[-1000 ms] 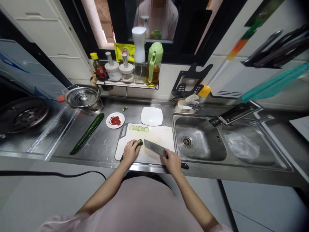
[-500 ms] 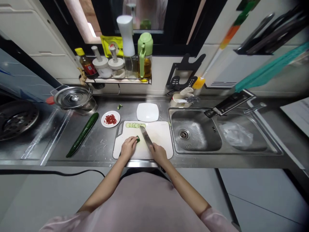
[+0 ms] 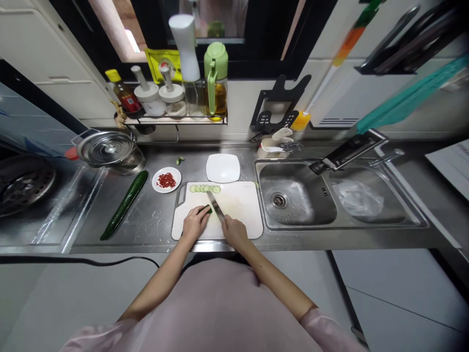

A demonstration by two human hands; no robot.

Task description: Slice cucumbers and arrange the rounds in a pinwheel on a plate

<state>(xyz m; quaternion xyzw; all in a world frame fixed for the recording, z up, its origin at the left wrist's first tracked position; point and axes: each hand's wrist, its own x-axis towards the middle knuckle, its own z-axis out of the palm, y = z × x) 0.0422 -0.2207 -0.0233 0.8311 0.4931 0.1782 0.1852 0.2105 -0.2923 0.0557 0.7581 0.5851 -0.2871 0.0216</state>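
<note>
My left hand (image 3: 195, 223) is closed over a short piece of cucumber (image 3: 208, 209) on the white cutting board (image 3: 242, 205), with most of the piece hidden under my fingers. In my right hand (image 3: 235, 231) is a kitchen knife (image 3: 215, 206), its blade slanting up and left, right beside the cucumber piece. Beyond the blade's tip, a row of cucumber slices (image 3: 205, 188) lies along the board's far edge. A whole cucumber (image 3: 124, 205) rests on the steel counter to the left.
A small plate of chopped red bits (image 3: 157, 183) and a white square dish (image 3: 223, 167) sit behind the board. Cucumber scraps (image 3: 179, 160) lie nearby. On the right is a double sink (image 3: 298, 195); a lidded pot (image 3: 128, 159) stands back left, below a shelf of bottles (image 3: 216, 98).
My right hand and the knife have moved left, bringing the blade up to the cucumber piece. My left hand stays on the piece. The view has shifted slightly.
</note>
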